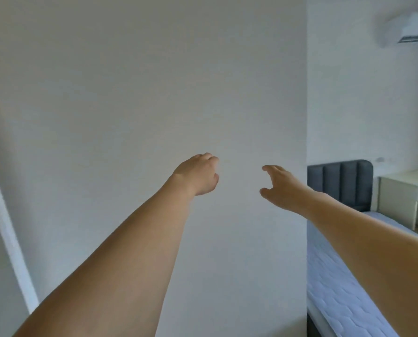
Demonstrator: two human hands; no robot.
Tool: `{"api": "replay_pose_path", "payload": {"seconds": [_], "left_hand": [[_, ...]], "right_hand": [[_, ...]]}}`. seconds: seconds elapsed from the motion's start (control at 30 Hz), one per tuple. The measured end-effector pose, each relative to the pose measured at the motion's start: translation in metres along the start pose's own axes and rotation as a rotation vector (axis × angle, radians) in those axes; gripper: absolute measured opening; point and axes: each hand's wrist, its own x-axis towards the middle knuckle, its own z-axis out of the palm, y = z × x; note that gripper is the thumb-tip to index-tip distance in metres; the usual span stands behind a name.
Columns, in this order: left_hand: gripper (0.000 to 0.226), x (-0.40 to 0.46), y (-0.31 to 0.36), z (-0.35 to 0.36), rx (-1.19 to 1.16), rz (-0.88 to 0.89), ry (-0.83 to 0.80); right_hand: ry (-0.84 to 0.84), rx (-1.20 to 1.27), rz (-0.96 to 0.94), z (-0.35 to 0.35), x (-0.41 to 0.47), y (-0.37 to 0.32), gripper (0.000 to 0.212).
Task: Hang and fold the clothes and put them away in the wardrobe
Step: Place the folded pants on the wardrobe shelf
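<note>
Both my bare arms reach forward toward a large plain white panel [144, 93] that fills most of the view; I cannot tell whether it is a wardrobe door or a wall. My left hand [198, 175] is close to the panel with its fingers curled in and holds nothing. A little to its right and apart from it, my right hand [279, 187] has its fingers stretched forward and its thumb spread below, also holding nothing. No clothes or hangers are in sight.
A white strip or edge [8, 227] runs diagonally down the left side. Past the panel's right edge are a bed with a grey padded headboard [340, 183] and pale quilted mattress [344, 295], a white desk [402, 193] and a wall air conditioner [412, 30].
</note>
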Motion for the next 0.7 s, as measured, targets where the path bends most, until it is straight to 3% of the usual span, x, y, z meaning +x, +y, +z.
{"api": "replay_pose_path", "payload": {"seconds": [0.33,0.7], "left_hand": [[0.04,0.047,0.23,0.033,-0.123,0.03,-0.065],[0.034,0.095,0.42,0.121,-0.191,0.162,-0.238]], "right_hand": [[-0.08,-0.058,0.151,-0.103,-0.078,0.219,0.063],[-0.178,-0.06,0.272,-0.125,-0.129,0.399,0.065]]}}
